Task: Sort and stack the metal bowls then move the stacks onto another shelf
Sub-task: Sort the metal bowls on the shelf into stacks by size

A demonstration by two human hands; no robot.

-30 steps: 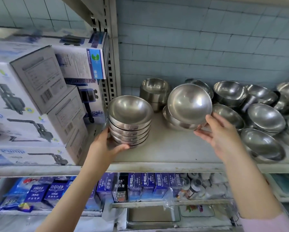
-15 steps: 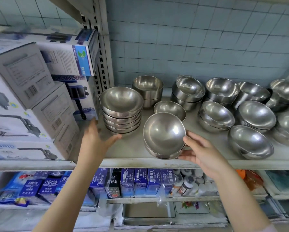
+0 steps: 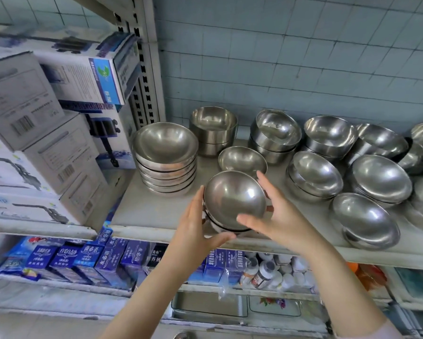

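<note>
A small stack of metal bowls [image 3: 232, 199] sits tilted at the front of the white shelf [image 3: 156, 216]. My left hand [image 3: 195, 231] cups its left side with the thumb under the bottom bowl. My right hand [image 3: 281, 216] holds the right side, fingers behind the rim and thumb across the front. A taller stack of several wide bowls [image 3: 165, 155] stands at the shelf's left. Behind it are deep bowls [image 3: 214, 128], and a single bowl [image 3: 242, 160] lies just behind my hands.
More bowls, loose and in short stacks [image 3: 379, 177], crowd the right half of the shelf. Cardboard pump boxes [image 3: 46, 133] fill the bay to the left, past the slotted upright [image 3: 144, 77]. Blue packets [image 3: 88, 258] and bottles [image 3: 266, 272] fill the shelf below.
My right hand brought the bowl from the back of the shelf down to its front edge. My left hand left the tall stack and came over to the held bowls.
</note>
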